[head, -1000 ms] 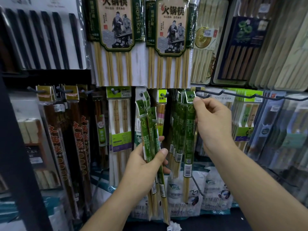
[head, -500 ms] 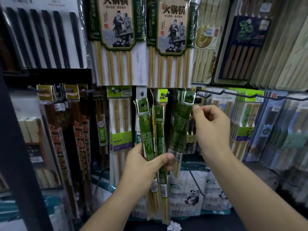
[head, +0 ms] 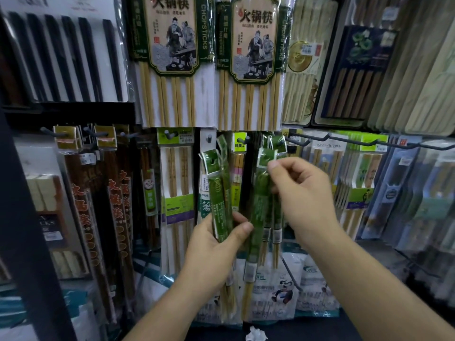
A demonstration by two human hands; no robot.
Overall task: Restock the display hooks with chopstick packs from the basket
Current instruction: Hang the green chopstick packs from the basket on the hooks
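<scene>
My left hand [head: 216, 244] grips a small bunch of narrow green chopstick packs [head: 219, 193], held upright in front of the display. My right hand [head: 305, 193] pinches the top tab of one more green pack [head: 258, 212], which slants down past my left thumb. Just above and behind it, several matching green packs [head: 277, 219] hang on a short black hook [head: 280, 143]. The basket is out of view.
Long bare black hooks [head: 344, 141] stick out toward me at the right, just above my right hand. Large hot-pot chopstick packs [head: 170, 57] hang overhead. Dark red packs [head: 118, 205] hang left, panda-print bags [head: 283, 291] sit below, and a dark shelf post [head: 24, 242] stands at the far left.
My right hand let go of the pack it had put on the hook, dropped slightly left, and now pinches another pack beside my left hand's bunch. The hung packs swing a little.
</scene>
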